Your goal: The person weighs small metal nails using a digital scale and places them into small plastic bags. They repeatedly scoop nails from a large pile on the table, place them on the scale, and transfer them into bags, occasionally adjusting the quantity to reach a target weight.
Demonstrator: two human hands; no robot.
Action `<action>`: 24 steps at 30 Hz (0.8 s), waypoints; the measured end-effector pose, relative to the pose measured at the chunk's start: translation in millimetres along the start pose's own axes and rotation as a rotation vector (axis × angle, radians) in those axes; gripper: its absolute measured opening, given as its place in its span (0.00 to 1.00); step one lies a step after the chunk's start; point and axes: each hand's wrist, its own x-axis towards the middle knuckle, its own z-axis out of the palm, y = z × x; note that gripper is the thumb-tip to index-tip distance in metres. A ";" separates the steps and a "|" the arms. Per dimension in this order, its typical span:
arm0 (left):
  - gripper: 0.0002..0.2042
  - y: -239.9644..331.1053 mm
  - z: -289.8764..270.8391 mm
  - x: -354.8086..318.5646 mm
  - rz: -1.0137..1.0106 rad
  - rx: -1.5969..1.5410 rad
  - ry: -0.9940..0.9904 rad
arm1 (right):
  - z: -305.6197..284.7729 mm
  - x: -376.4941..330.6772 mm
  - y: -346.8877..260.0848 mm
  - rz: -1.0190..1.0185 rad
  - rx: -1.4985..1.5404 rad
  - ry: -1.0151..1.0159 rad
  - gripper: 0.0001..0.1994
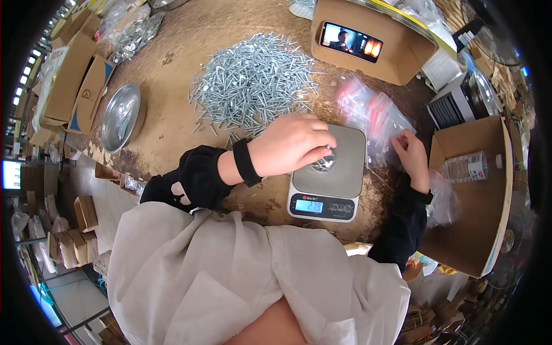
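My left hand (pixel 299 144) reaches over the digital scale (pixel 345 167). Its fingers are closed around a small bunch of silver screws (pixel 325 163) low over the grey weighing plate. The scale's blue display is lit. Beyond that hand lies a large heap of loose silver screws (pixel 253 80), too small here to make out their threads. To the right, my right hand (pixel 413 156) has its fingers pinched at the near edge of a spread of clear zip bags (pixel 374 115) with red strips. Whether it grips one bag or more is hard to see.
A shallow metal bowl (pixel 122 118) sits on the left of the worn table (pixel 172 40). At the back, a phone (pixel 351 42) leans inside a cardboard box (pixel 402 43). An open carton (pixel 474 230) with a plastic bottle (pixel 467 167) stands at right. Cartons (pixel 75 80) line the left edge.
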 end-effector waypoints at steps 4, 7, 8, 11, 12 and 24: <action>0.10 2.9 -6.2 -2.8 -0.059 -0.102 -0.012 | 1.5 1.6 -4.7 0.007 0.004 0.004 0.10; 0.09 0.7 -19.9 -10.6 -0.112 -0.163 0.081 | 0.4 -0.7 -6.4 0.002 -0.031 0.005 0.10; 0.09 -1.1 -23.7 -14.6 -0.147 -0.171 0.136 | 1.2 -1.3 -6.3 -0.004 -0.044 0.008 0.10; 0.06 -8.8 -35.2 -33.4 -0.287 -0.091 0.147 | 3.3 -1.7 5.0 -0.011 0.016 -0.007 0.11; 0.06 -14.1 -38.3 -45.7 -0.320 -0.005 0.085 | 3.2 -0.4 3.1 -0.018 0.000 -0.008 0.14; 0.09 -14.9 -26.5 -105.6 -0.606 0.198 -0.205 | -8.6 -0.7 -25.0 -0.136 0.162 0.358 0.16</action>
